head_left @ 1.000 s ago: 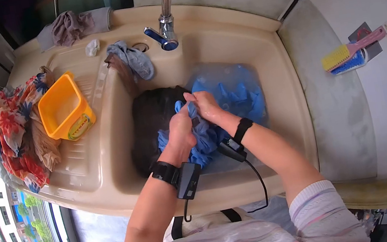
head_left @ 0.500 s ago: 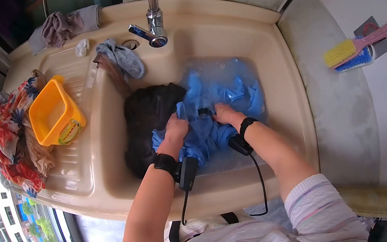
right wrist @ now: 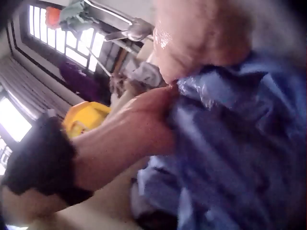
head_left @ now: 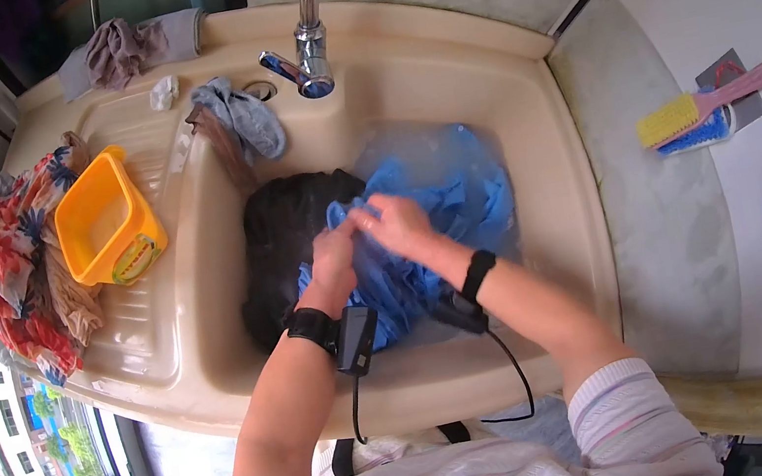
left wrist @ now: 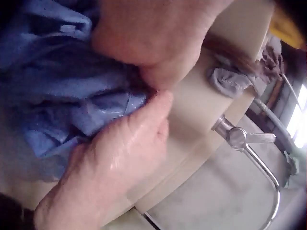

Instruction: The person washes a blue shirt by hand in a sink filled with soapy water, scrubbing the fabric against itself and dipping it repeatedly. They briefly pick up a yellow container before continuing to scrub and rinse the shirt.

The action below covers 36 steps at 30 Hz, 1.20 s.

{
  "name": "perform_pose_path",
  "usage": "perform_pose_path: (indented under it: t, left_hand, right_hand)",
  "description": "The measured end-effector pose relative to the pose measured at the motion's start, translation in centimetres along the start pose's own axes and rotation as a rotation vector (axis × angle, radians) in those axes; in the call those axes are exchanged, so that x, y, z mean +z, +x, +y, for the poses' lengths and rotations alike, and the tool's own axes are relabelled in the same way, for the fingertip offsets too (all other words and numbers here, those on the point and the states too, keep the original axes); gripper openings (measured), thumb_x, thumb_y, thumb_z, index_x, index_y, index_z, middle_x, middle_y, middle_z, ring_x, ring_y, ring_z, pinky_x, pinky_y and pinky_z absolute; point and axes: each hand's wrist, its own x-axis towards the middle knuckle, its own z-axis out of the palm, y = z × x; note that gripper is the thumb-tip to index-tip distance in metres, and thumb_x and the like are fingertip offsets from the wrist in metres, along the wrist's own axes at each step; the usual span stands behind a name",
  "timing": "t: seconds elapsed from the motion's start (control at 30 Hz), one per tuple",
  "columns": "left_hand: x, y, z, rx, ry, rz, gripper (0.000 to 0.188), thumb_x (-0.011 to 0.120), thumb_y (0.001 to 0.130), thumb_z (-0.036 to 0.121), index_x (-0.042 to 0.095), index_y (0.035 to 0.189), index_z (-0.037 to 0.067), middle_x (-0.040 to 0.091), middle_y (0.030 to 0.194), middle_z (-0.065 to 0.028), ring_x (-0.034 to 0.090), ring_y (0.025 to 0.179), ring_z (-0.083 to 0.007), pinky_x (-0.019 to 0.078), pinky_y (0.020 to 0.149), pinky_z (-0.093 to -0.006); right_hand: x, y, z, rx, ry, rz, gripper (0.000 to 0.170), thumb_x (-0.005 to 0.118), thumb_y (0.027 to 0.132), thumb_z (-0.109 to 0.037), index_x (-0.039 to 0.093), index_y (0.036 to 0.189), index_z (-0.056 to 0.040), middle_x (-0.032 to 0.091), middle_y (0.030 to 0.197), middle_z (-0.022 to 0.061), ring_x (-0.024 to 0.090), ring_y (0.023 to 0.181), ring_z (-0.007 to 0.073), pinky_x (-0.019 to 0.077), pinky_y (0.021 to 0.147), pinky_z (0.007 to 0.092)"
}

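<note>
Have just brought left hand (head_left: 334,253) and right hand (head_left: 397,225) back together, touching, after parting them half a second ago with blue cloth (head_left: 388,297) lying between. Now bunching that cloth where both hands meet, with a fold raised above cloudy water (head_left: 394,141) and the rest hanging down. Curling left fingers round the fold; pinching it with right fingers and thumb as well. Cannot tell how deep either grip goes, with most fingertips hidden even in the wrist views.

Judging by this change, working the fabric hand against hand rather than spreading it; probably partway through a repeated rubbing stroke, with washing not yet finished.

Keeping the blue cloth inside the sink (head_left: 545,172), just right of dark cloth (head_left: 287,243) and seemingly touching it. Can see more blue fabric underwater further right, but cannot tell whether one piece or two. Have left yellow tub (head_left: 145,237) and patterned cloth (head_left: 13,271) unshifted on the drainboard (head_left: 136,357), playing no part in this stroke.
</note>
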Motion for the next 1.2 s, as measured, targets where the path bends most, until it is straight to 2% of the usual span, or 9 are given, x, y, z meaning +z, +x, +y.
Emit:
perform_pose_path:
  t: [0.2, 0.33, 0.4, 0.47, 0.6, 0.83, 1.0, 1.1, 1.2]
  left_hand:
    - [0.1, -2.3, 4.3, 0.256, 0.019, 0.092, 0.03, 0.05, 0.086, 0.022, 0.057, 0.101, -0.003, 0.059, 0.088, -0.0069, 0.054, 0.076, -0.0155, 0.0434, 0.068, -0.0304]
    - [0.5, -3.0, 5.1, 0.589, 0.671, 0.319, 0.028, 0.049, 0.086, 0.024, 0.06, 0.099, 0.002, 0.063, 0.081, -0.0105, 0.059, 0.076, -0.0179, 0.044, 0.069, -0.0314]
    - [0.4, -2.5, 4.8, 0.616, 0.635, 0.305, 0.025, 0.05, 0.084, 0.022, 0.06, 0.099, 0.005, 0.062, 0.08, -0.0132, 0.06, 0.076, -0.0193, 0.0441, 0.07, -0.0321]
    - [0.8, -2.4, 4.4, 0.698, 0.389, 0.201, 0.023, 0.053, 0.08, 0.015, 0.06, 0.098, 0.002, 0.063, 0.08, -0.0105, 0.059, 0.073, -0.0176, 0.0447, 0.069, -0.0306]
    - [2.5, -4.5, 4.8, 0.487, 0.133, -0.125, 0.026, 0.059, 0.07, 0.002, 0.057, 0.095, -0.002, 0.059, 0.08, -0.0053, 0.055, 0.069, -0.0124, 0.0445, 0.063, -0.0247]
    - [2.6, -6.3, 6.3, 0.267, 0.085, -0.171, 0.038, 0.058, 0.071, 0.014, 0.052, 0.105, 0.001, 0.055, 0.082, -0.0052, 0.053, 0.074, -0.0146, 0.042, 0.059, -0.0286]
    - [1.4, -2.3, 5.6, 0.151, 0.123, -0.216, 0.024, 0.048, 0.074, 0.022, 0.059, 0.086, 0.005, 0.057, 0.082, -0.0095, 0.056, 0.076, -0.022, 0.0452, 0.063, -0.0375]
    - [1.3, -7.4, 7.8, 0.3, 0.18, -0.29, 0.025, 0.047, 0.071, 0.014, 0.058, 0.088, -0.001, 0.059, 0.078, -0.0128, 0.06, 0.056, -0.0227, 0.046, 0.046, -0.0331]
    - [1.4, -6.7, 6.4, 0.39, 0.327, -0.274, 0.039, 0.05, 0.065, -0.001, 0.056, 0.103, -0.002, 0.059, 0.092, -0.0169, 0.062, 0.069, -0.0253, 0.0493, 0.058, -0.0331]
  right_hand:
    - [-4.6, 2.6, 9.9, 0.177, -0.07, 0.087, 0.031, 0.054, 0.078, -0.034, 0.064, 0.082, -0.0051, 0.061, 0.083, 0.0173, 0.059, 0.08, 0.0349, 0.0458, 0.07, 0.041]
    - [-7.5, 2.6, 9.2, 0.172, -0.163, 0.092, 0.029, 0.053, 0.079, -0.033, 0.064, 0.084, -0.0058, 0.061, 0.083, 0.0167, 0.058, 0.078, 0.0346, 0.0458, 0.068, 0.04]
    - [-8.0, 2.6, 7.7, 0.217, -0.056, 0.189, 0.025, 0.059, 0.079, -0.026, 0.063, 0.083, -0.0016, 0.063, 0.071, 0.0101, 0.059, 0.066, 0.0197, 0.0443, 0.06, 0.0312]
    - [-8.1, 2.8, 5.9, 0.247, 0.158, 0.158, 0.023, 0.061, 0.079, -0.023, 0.063, 0.087, -0.001, 0.062, 0.074, 0.0068, 0.057, 0.068, 0.0155, 0.0436, 0.06, 0.0284]
    - [-7.1, 2.7, 1.0, 0.255, 0.743, -0.044, 0.026, 0.063, 0.079, -0.016, 0.059, 0.1, 0.0003, 0.059, 0.086, 0.0016, 0.052, 0.076, 0.0082, 0.0417, 0.064, 0.0221]
    - [-5.8, 1.3, -3.8, 0.076, 0.776, -0.269, 0.024, 0.057, 0.083, -0.011, 0.057, 0.103, 0.0021, 0.06, 0.09, 0.0041, 0.055, 0.081, 0.0104, 0.0454, 0.071, 0.0245]
    - [-6.2, 1.1, -4.3, -0.069, 0.651, -0.347, 0.03, 0.061, 0.078, -0.005, 0.055, 0.107, -0.0015, 0.06, 0.1, 0.0057, 0.055, 0.093, 0.014, 0.0438, 0.084, 0.0298]
    - [-4.9, 0.4, -3.6, -0.128, 0.502, -0.228, 0.037, 0.058, 0.072, 0.003, 0.052, 0.108, 0.0017, 0.059, 0.101, 0.0079, 0.055, 0.093, 0.0146, 0.0419, 0.084, 0.0275]
    - [-4.1, -0.1, -1.7, -0.03, 0.563, -0.168, 0.033, 0.049, 0.073, 0.006, 0.052, 0.105, 0.0026, 0.059, 0.095, 0.0063, 0.055, 0.086, 0.0138, 0.0423, 0.078, 0.0256]
